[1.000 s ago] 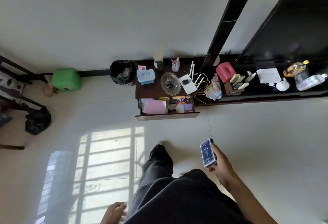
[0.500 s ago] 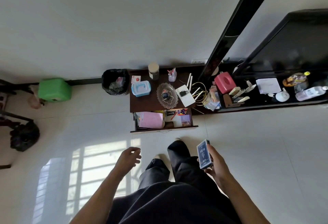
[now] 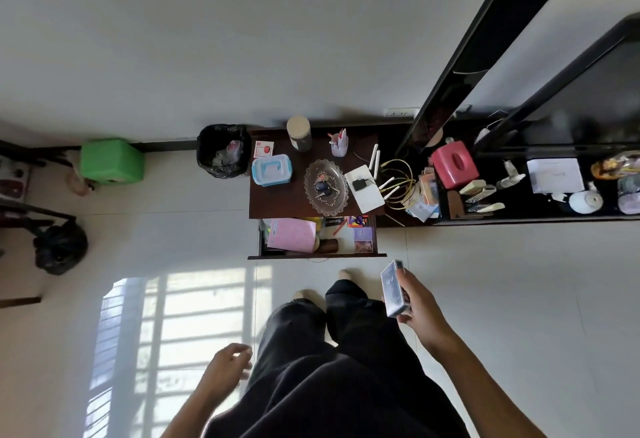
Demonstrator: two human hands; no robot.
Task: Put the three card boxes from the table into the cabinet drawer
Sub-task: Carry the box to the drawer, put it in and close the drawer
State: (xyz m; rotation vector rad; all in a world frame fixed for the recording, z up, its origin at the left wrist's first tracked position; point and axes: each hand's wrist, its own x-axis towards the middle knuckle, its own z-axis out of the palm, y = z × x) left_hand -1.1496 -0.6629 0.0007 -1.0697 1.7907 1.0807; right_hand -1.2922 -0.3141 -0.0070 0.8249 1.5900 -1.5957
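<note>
1. The right hand is raised in front of the body, its bare forearm running up from the lower right of the view. The hand is above the floor, just to the right of the dark trouser legs.
2. Its fingers are curled round the right long edge of a blue rectangular card box, and the thumb tip shows at the box's near short end, so the box is gripped firmly.
3. The card box is in the air, near the front right corner of the pulled-out dark wooden cabinet drawer but on the person's side of it, not inside.
4. The box's long axis runs away from the person. Its far short end points toward the drawer and leans a little to the left, and 1 broad face is turned left and up toward the camera. The print on that face is too blurred to read.
5. The left hand hangs low beside the left thigh. Its fingers are loosely curled and it holds nothing.
6. The drawer stands open beneath the dark brown cabinet top. A pink sheet of paper lies in its left part, with a brown cylinder and small coloured cards to the right.
7. On the cabinet top sit an oval cut-glass dish, a white router with antennas just beside it and a clear plastic box with a blue lid.
8. A black lined waste bin stands against the cabinet's left side.
</note>
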